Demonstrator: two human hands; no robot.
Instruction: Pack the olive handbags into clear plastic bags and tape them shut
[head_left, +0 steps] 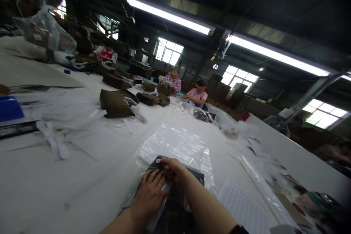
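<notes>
Lying across the dark item [197, 176] in the head view, the left hand [149, 192] has its fingers slightly spread, palm down, and here's the right hand [175, 170] just beside it, thumb and fingers pinching the far edge by a small white label [158, 161]. That dark item sits at the middle of the table's [109, 175] near edge, with clear plastic sheets [175, 140] around its far end; whether it's inside one, I cannot tell.

Over to the right, there's a printed sheet [242, 206] near the right forearm, and past it a long clear plastic roll [260, 181] running towards the near right corner. Left side now: white straps [53, 142] lie in a loose pile, with a blue tray [11, 109] at the left edge. Further up, brown bags [116, 104] are scattered towards the far edge, where a person in a patterned top [176, 83] and another in pink [199, 96] sit side by side.
</notes>
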